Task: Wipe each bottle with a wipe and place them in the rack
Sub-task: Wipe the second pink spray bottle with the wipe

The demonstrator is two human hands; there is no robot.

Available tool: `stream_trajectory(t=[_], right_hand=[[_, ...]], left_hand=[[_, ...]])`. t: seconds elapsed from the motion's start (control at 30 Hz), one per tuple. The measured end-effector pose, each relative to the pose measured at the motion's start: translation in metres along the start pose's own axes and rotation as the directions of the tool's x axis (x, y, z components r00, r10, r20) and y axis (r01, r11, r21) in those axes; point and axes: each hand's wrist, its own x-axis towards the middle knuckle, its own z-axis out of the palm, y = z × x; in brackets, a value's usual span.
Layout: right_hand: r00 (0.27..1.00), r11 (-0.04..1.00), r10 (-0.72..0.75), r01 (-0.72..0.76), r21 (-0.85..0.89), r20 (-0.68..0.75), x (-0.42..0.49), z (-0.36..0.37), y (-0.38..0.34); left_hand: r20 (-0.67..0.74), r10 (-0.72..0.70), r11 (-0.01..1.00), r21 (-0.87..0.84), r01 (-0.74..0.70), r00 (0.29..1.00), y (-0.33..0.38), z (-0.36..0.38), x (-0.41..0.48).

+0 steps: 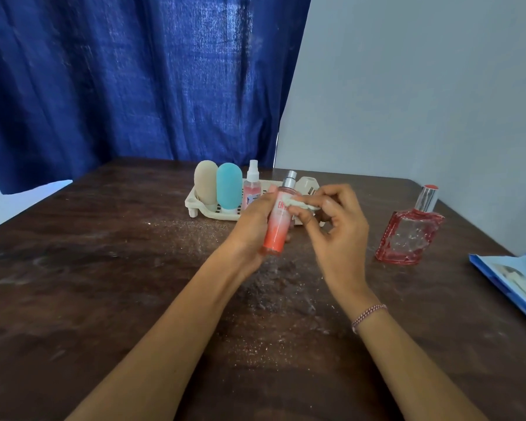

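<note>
My left hand [251, 226] grips a tall pink-to-orange spray bottle [276, 228] with a silver top, held upright above the table. My right hand [336, 220] pinches a small white wipe [301, 205] against the bottle's upper side. Behind them a cream plastic rack [195, 203] holds a beige bottle [205, 185], a teal bottle [229, 186] and a small pink spray bottle [251, 189] with a clear cap. A square red glass perfume bottle [409, 235] stands on the table to the right.
The dark brown wooden table [119, 284] carries pale dust and smears in its middle. A blue wipe packet [512, 278] lies at the right edge. A blue curtain [134, 80] hangs behind, and a grey wall [422, 86] is at the right.
</note>
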Motion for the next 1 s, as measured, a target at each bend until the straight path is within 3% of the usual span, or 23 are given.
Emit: stream_trajectory(t=[0.13, 0.27, 0.4, 0.57, 0.67, 0.77, 0.87, 1.0], right_hand=[[0.999, 1.0, 0.025, -0.025, -0.007, -0.046, 0.004, -0.007, 0.006], [1.0, 0.996, -0.02, 0.022, -0.092, 0.023, 0.004, -0.009, 0.01], [0.995, 0.968, -0.072, 0.088, -0.237, 0.076, 0.006, -0.01, 0.013], [0.98, 0.949, -0.058, 0.113, -0.293, 0.19, 0.006, -0.009, 0.015], [0.972, 0.958, 0.058, 0.01, -0.285, 0.227, 0.006, -0.006, 0.016], [0.981, 0.97, 0.118, -0.081, -0.228, 0.155, 0.008, -0.01, 0.017], [0.996, 0.976, 0.05, -0.033, -0.214, 0.077, 0.009, -0.016, 0.015], [0.95, 0.945, -0.053, 0.147, -0.291, 0.309, 0.003, -0.011, 0.011]], left_hand=[[0.095, 0.029, 0.932, 0.358, -0.061, 0.995, -0.001, -0.001, -0.005], [0.125, 0.07, 0.84, 0.528, -0.125, 0.99, -0.001, -0.004, -0.005], [0.246, 0.252, 0.572, 0.742, -0.35, 0.936, -0.003, -0.013, -0.002], [0.344, 0.281, 0.365, 0.825, -0.431, 0.896, -0.005, -0.018, 0.001], [0.384, 0.249, 0.241, 0.865, -0.441, 0.889, -0.007, -0.019, 0.002], [0.395, 0.248, 0.206, 0.87, -0.447, 0.884, -0.007, -0.019, 0.002], [0.407, 0.27, 0.123, 0.884, -0.451, 0.872, -0.006, -0.018, 0.001], [0.404, 0.324, 0.039, 0.898, -0.439, 0.855, -0.003, -0.022, -0.001]])
